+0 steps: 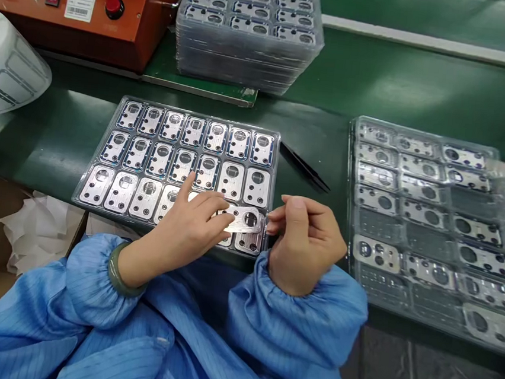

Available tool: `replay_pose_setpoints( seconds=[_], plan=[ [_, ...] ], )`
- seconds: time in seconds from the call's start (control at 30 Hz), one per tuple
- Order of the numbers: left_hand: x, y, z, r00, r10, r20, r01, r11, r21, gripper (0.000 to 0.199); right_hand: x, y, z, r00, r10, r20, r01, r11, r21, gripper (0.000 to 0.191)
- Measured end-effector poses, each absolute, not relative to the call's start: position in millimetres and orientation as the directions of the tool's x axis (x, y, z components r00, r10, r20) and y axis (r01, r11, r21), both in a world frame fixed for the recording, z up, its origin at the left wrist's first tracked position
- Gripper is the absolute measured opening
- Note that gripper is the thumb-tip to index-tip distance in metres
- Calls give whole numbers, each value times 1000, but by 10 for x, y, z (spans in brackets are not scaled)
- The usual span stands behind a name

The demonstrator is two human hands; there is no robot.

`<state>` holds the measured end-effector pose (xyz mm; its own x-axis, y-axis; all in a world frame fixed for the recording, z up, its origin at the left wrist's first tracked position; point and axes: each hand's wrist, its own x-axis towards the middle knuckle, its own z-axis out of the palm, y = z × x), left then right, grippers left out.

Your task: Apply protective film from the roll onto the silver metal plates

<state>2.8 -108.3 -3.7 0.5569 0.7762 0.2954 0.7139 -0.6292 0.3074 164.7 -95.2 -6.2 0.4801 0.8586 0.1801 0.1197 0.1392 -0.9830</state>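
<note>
Two hands work over a clear tray (198, 108) on a green surface (405, 91).

Stacked trays (246, 72) stand behind it, a second tray (423, 131) lies to the right, and tweezers (304, 167) rest between the two. The metal plate (244, 220) sits just above the first tray's lower right corner, pinched by the left hand (182, 224). The right hand (305, 242) is loosely open, just beside the plate's end, and seems not to grip it. The plate looks thin, stiff and light; its polished face may slip or mark, so its edges seem the best hold.
</note>
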Motion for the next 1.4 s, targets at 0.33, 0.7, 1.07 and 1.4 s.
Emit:
replay_pose_setpoints(
  seconds=[0.33, 0.7, 1.07, 1.4],
  plan=[
    [-18, -1186, -12, 570, 761, 309, 708, -646, 286, 31, 1639, -965, -75, 422, 872, 247, 217, 167, -962, 14],
    [22, -1295, -96, 641, 680, 357, 679, -719, 150, 30, 1645, -951, -85, 403, 883, 242, 257, 144, -956, 18],
    [67, -1346, -162, 666, 635, 392, 649, -752, 114, 27, 1656, -888, -122, 436, 881, 183, 290, 55, -955, 18],
    [97, -1303, -146, 687, 654, 317, 650, -748, 134, 35, 1660, -889, -122, 418, 890, 183, 306, 51, -951, 17]
  ],
)
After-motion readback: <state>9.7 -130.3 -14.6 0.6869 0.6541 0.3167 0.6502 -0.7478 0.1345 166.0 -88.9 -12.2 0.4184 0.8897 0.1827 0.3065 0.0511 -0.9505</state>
